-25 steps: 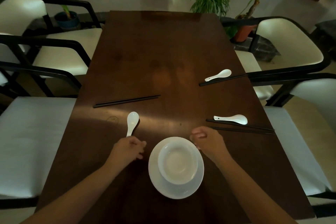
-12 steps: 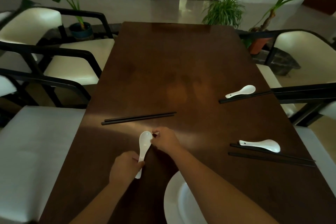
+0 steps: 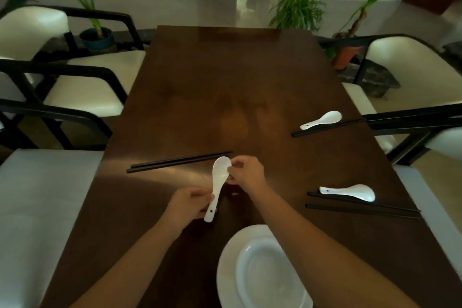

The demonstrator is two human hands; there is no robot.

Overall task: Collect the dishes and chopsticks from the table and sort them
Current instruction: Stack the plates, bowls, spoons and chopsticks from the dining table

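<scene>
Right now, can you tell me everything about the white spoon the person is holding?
The held spoon is a glossy white soup spoon, ceramic by its look, with a deep oval bowl and a short flat handle that has a small dark hole near its end. It is lifted just above the table, bowl pointing away from the person, handle toward them. The left hand grips the handle, and the right hand pinches the bowl's edge. It looks clean. A pair of black chopsticks lies just beyond its bowl.

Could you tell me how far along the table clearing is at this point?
Early. Done: a bowl sits stacked on a plate. In hand: both hands, left and right, hold one spoon. Left: two spoons and three chopstick pairs.
</scene>
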